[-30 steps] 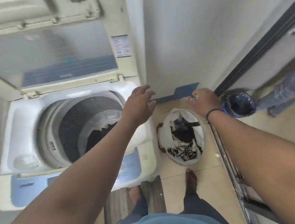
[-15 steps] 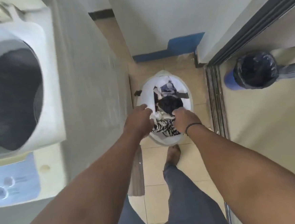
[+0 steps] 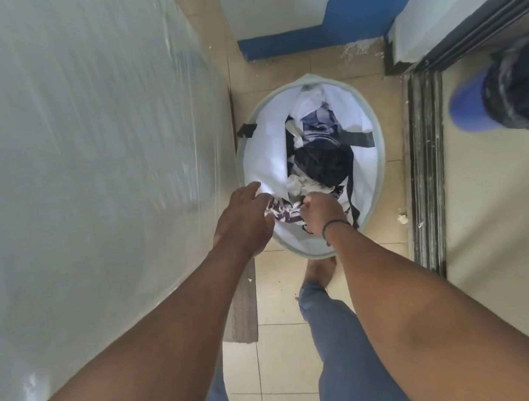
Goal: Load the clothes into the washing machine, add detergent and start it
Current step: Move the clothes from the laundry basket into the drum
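Both my hands are at the near rim of the basket [image 3: 379,172], centre frame. My right hand [image 3: 321,216] grips the striped cloth [image 3: 284,211] with curled fingers. My left hand [image 3: 242,221] touches the same cloth; whether it grips, I cannot tell. The washer [image 3: 79,151] side fills the left of the frame.

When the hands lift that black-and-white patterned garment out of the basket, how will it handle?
Probably floppy: the patterned garment lies crumpled between the left hand and right hand. Likely light, since it is thin cloth. It may snag or drag neighbours, as it sits tangled among other clothes in the basket.
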